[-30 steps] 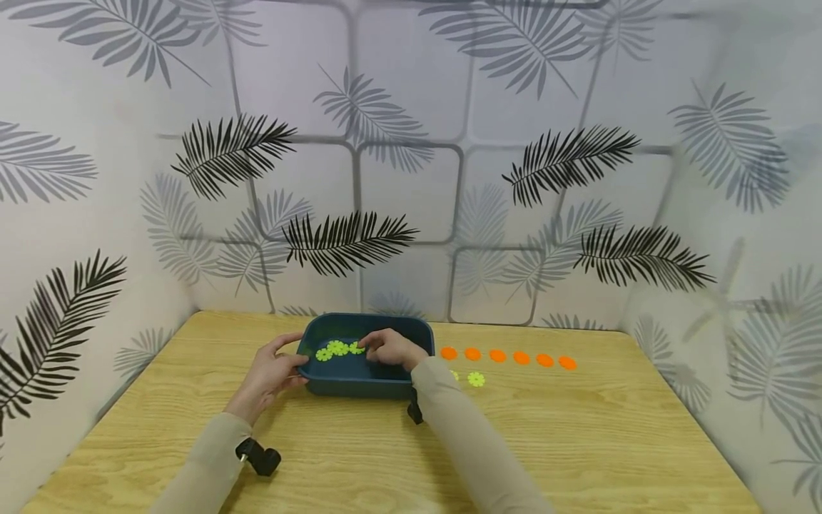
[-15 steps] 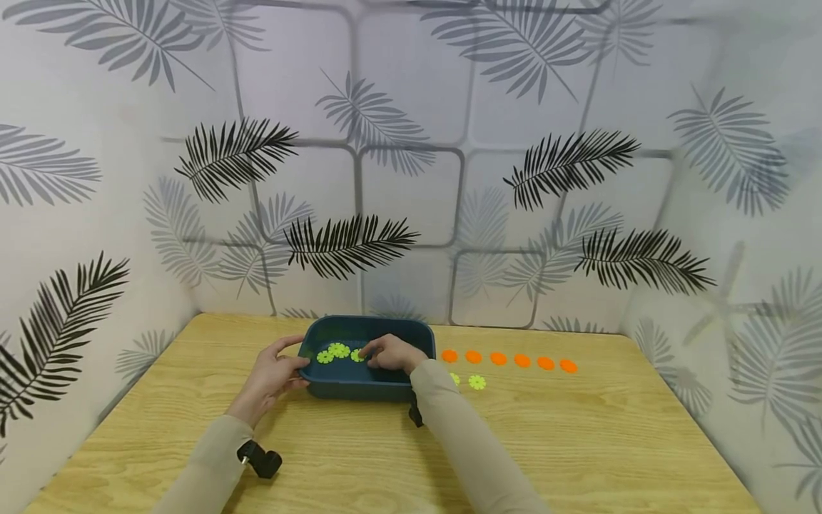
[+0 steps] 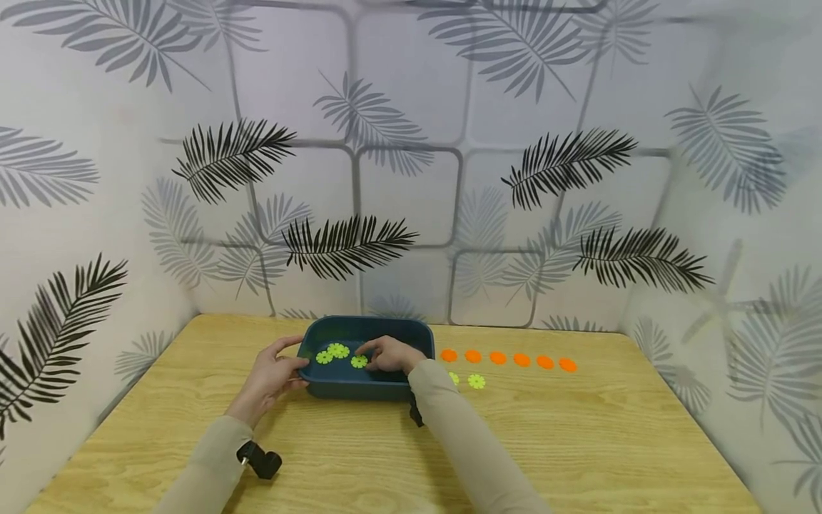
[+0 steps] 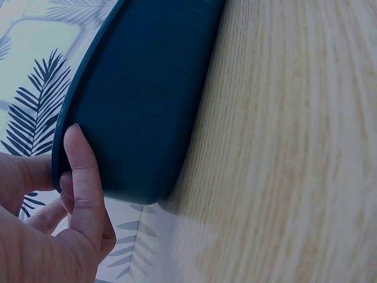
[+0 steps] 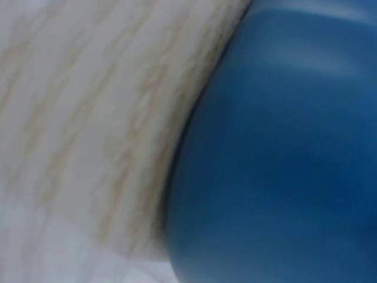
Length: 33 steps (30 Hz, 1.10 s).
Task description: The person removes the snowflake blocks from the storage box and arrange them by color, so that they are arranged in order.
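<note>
A dark blue plastic bin stands on the wooden table, with my left hand gripping its left end. In the left wrist view, the fingers curl over the rim, one lying along the outer wall. My right hand reaches inside the bin, its index finger extended. Right at its fingertips lies a yellow-green flower-shaped piece, flat on the bin floor. Farther left in the bin, more such flower pieces lie close together. The right wrist view shows the bin's outer wall but no hand.
Several orange round pieces form a row on the table right of the bin. In front of that row lie yellow-green flower pieces, one partly behind my right sleeve. A leaf-patterned wall rises behind the table.
The flower piece at my right fingertips has moved away from the other flowers, toward the near side of the bin. My left hand has stayed on the bin's left end.
</note>
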Tool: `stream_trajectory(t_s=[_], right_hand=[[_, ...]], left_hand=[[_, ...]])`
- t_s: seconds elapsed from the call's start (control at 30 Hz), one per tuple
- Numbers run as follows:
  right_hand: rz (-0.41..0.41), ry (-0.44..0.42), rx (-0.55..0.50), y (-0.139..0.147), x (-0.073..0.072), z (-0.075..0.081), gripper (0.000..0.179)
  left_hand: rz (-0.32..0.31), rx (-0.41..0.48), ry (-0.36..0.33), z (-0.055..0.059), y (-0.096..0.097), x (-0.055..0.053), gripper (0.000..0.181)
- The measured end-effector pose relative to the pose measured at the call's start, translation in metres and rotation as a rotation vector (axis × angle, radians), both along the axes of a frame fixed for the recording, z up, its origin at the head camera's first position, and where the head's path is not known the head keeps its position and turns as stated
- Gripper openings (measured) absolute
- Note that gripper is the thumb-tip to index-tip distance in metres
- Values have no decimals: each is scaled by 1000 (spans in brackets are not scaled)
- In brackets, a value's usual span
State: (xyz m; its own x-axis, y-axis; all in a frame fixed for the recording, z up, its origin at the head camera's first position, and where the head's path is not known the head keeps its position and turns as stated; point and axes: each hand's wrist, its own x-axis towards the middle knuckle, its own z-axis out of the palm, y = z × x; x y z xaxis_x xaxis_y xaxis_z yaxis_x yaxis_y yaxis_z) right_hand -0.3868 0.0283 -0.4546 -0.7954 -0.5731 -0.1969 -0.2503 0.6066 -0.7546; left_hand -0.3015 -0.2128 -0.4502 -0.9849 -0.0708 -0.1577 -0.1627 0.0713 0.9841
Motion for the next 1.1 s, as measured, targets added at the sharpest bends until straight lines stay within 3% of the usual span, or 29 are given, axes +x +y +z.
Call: stream_trajectory(t_s=[0.23,0.5,0.6,0.83,1.1], right_hand=[[-41,21,20,-2,0,-4,22],[-84,179,96,-5,1,-6,10],[-78,206,104,-5,1,-5,12],[-33,154,131,-5,1,-3,32],[-60,190,139,-4,1,-2,28]], left_hand=[[0,5,-7,1,1,3,56],[-3,4,-4,1,1,3,56],[1,5,-4,0,2,2,55],[-11,1,-1,0,0,2,56],[-8,9,1,1,-1,1,56]])
